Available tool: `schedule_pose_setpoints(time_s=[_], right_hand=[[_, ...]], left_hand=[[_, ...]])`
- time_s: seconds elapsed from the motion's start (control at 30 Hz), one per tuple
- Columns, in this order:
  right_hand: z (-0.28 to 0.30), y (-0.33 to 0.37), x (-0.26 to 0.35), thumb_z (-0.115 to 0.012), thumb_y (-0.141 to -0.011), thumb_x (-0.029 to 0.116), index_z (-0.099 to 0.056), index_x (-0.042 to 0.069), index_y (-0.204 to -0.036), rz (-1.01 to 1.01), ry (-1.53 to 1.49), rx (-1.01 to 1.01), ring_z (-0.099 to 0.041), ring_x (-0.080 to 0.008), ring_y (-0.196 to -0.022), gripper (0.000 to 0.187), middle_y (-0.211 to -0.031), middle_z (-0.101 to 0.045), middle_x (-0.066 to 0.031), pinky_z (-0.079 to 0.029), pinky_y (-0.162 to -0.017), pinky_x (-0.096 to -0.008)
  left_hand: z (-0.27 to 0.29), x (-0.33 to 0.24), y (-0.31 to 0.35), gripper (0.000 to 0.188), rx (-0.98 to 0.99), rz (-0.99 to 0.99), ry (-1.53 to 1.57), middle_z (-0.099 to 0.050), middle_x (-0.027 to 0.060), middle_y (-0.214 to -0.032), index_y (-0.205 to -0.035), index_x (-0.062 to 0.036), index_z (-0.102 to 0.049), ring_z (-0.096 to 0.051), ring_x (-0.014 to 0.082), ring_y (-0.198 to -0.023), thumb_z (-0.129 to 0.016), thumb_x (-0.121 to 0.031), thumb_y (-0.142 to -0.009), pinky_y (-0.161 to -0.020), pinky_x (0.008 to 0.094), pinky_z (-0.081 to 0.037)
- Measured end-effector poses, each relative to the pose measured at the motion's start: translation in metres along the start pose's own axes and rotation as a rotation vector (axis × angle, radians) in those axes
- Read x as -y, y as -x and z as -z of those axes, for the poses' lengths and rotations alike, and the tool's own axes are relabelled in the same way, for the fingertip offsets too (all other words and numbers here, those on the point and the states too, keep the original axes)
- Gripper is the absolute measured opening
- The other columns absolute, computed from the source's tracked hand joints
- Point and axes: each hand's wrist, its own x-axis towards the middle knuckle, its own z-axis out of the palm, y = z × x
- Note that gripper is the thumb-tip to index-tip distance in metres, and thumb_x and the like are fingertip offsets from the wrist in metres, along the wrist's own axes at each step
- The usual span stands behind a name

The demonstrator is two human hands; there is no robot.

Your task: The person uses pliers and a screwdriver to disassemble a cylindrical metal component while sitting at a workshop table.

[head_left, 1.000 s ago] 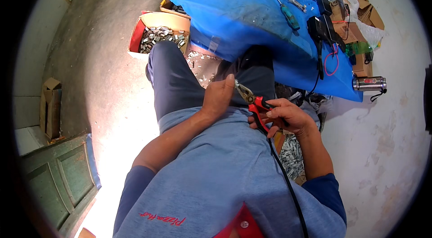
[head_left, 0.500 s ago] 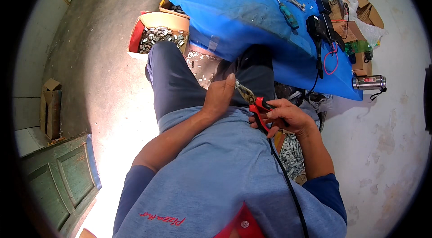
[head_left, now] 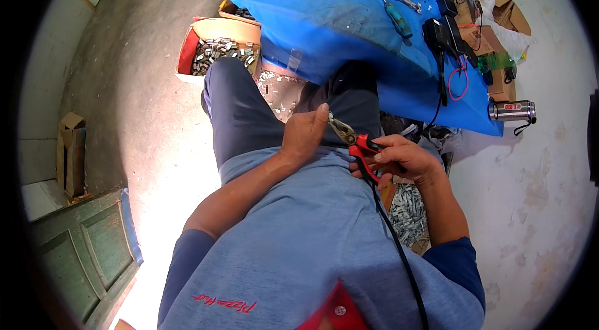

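Observation:
My right hand (head_left: 404,160) is wrapped round the red and black handles of a pair of pliers (head_left: 360,149) above my lap. The jaws point up and to the left, reaching a small shiny metal piece (head_left: 331,117) at the fingertips of my left hand (head_left: 304,134). That piece sits pinched under my left thumb, its exact kind too small to make out. My left hand's other fingers are mostly hidden behind its back. A black cable (head_left: 399,249) runs down over my shirt from near the pliers.
Ahead stands a table under a blue cover (head_left: 312,24), with a green-handled screwdriver (head_left: 397,20), metal parts and black adapters (head_left: 435,36) on it. An open carton (head_left: 246,30) of small metal pieces stands by my left knee. A steel flask (head_left: 511,111) lies at right; metal strips (head_left: 409,214) fill a container beside me.
My right hand and the pliers have shifted slightly to the right, and the handles look a little closer together. My left hand stays nearly still, keeping its pinch.

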Motion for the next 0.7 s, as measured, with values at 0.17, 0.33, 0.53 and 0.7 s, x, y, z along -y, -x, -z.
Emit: schedule_pose_setpoints(time_s=[0.17, 0.33, 0.53, 0.7], right_hand=[[0.0039, -0.0011, -0.0035, -0.058, -0.087, 0.011, -0.052, -0.009, -0.130, 0.027, 0.001, 0.025, -0.068, -0.0319, -0.102, 0.048, -0.115, -0.065, -0.0243, -0.063, -0.060, -0.0327], [0.0045, -0.0009, -0.0013, -0.058, -0.087, 0.011, -0.052, -0.009, -0.130, 0.000, -0.005, 0.026, -0.067, -0.0332, -0.104, 0.048, -0.115, -0.065, -0.0250, -0.063, -0.060, -0.0339], [0.0047, -0.0013, -0.0026, -0.058, -0.087, 0.012, -0.052, -0.009, -0.130, -0.002, 0.008, 0.025, -0.067, -0.0344, -0.105, 0.048, -0.114, -0.065, -0.0261, -0.063, -0.059, -0.0349], [0.0052, -0.0022, -0.0035, -0.058, -0.088, 0.012, -0.052, -0.010, -0.129, 0.007, -0.021, 0.035, -0.067, -0.0352, -0.104, 0.048, -0.114, -0.064, -0.0271, -0.063, -0.058, -0.0345]], left_hand=[[-0.0002, 0.0017, -0.0007, 0.063, 0.003, 0.044, 0.028, -0.051, 0.0223, -0.060, -0.069, 0.0022, -0.058, -0.053, 0.0388, -0.057, -0.040, -0.049, -0.101, -0.057, 0.0457, -0.040], [-0.0014, 0.0043, -0.0009, 0.064, 0.004, 0.017, -0.002, -0.051, 0.0232, -0.060, -0.069, 0.0027, -0.058, -0.053, 0.0393, -0.056, -0.040, -0.049, -0.101, -0.057, 0.0462, -0.040], [-0.0022, 0.0028, -0.0008, 0.064, 0.016, 0.005, 0.004, -0.051, 0.0236, -0.060, -0.070, 0.0024, -0.059, -0.054, 0.0408, -0.058, -0.040, -0.049, -0.101, -0.057, 0.0468, -0.040], [-0.0017, 0.0025, -0.0005, 0.064, 0.022, -0.010, -0.019, -0.051, 0.0236, -0.060, -0.070, 0.0025, -0.059, -0.054, 0.0407, -0.058, -0.039, -0.049, -0.101, -0.058, 0.0466, -0.040]])
